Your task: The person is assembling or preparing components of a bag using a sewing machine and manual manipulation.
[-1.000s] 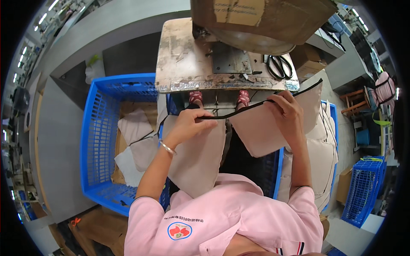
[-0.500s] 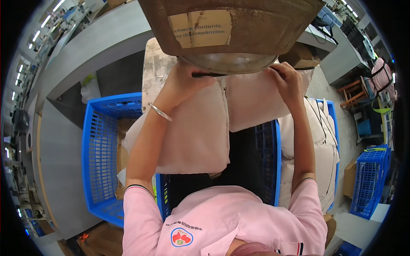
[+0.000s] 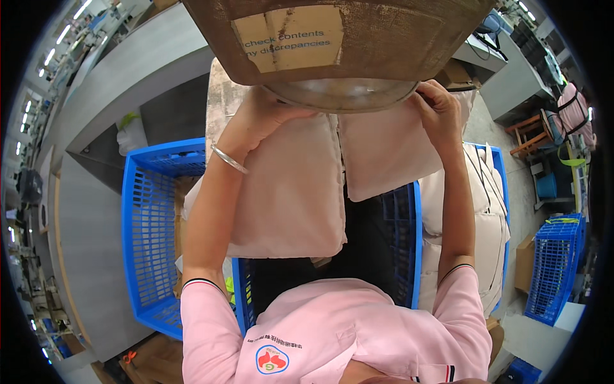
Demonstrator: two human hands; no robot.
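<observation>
Seemingly aligning a left panel (image 3: 291,192) and a right panel (image 3: 384,153), both pale, above the lap (image 3: 368,237), pinching the right one's top edge with the right hand (image 3: 441,115), with the left hand (image 3: 261,116) by the left one's, too hidden at the fingertips to tell its grip. Probably calling next for keeping both edges level. Counted outward: two panels, two flanking blue crates (left crate (image 3: 152,243), right crate (image 3: 417,256)), one brown cover (image 3: 384,45), one far crate (image 3: 555,275), one wooden stool (image 3: 526,136).

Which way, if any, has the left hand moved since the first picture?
Yes, forward: the left hand was short of the table's near edge; now it is over the table.
</observation>
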